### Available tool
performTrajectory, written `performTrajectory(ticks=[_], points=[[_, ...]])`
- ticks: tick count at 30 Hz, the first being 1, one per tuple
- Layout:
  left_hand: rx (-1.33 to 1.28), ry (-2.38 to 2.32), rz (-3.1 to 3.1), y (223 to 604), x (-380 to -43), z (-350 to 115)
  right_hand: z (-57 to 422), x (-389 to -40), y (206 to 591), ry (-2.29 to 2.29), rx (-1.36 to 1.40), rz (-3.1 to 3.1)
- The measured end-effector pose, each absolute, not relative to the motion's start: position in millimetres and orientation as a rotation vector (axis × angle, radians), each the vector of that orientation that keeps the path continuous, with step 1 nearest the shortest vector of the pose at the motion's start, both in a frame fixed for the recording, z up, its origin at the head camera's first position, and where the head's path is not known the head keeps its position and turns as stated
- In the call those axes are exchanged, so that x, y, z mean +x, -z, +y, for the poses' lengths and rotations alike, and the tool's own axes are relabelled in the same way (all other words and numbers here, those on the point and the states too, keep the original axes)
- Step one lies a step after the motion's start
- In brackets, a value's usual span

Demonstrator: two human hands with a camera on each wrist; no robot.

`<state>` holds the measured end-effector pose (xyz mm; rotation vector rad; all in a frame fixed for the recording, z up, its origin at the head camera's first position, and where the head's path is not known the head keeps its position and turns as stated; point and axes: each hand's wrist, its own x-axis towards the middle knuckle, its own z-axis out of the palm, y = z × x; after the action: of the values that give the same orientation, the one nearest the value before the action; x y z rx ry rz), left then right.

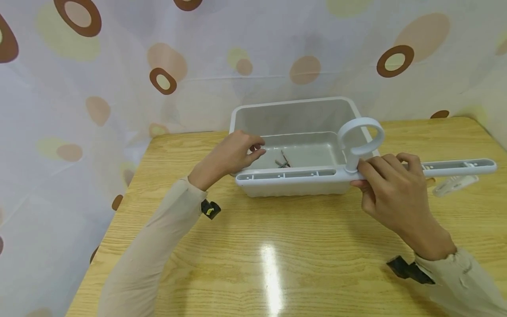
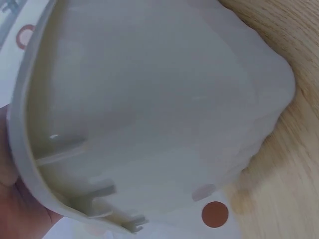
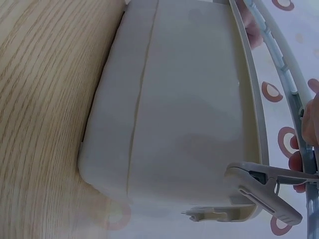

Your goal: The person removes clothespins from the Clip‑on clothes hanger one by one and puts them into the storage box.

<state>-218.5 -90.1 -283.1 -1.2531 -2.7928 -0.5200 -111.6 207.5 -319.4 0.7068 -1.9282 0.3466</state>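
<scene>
My right hand grips a pale plastic clothes hanger at its middle, just beside the round hook. The hanger's long slotted bar lies level over the front rim of a white plastic bin. A pale clip hangs from the bar, on the part right of my right hand. My left hand is over the bin's left front corner, its fingers loosely bent and nothing between thumb and fingertips. Inside the bin lie a few small dark and grey pieces.
The bin stands on a wooden table, close to a patterned curtain hung behind and at the left. Front of the bin, light glares off the tabletop. Dark straps sit at both wrists.
</scene>
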Motion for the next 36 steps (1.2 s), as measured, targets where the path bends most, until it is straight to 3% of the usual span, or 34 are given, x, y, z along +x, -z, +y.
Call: performTrajectory(ticks=[15, 36], points=[[-1.515, 0.682, -2.443, 262.2, -162.7, -81.7, 203.7, -110.0, 316.0, -0.335, 0.724, -1.936], [-1.269, 0.268, -2.460, 269.2, -109.3, -76.1, 195.3, -106.1, 309.0, -0.320, 0.739, -1.921]])
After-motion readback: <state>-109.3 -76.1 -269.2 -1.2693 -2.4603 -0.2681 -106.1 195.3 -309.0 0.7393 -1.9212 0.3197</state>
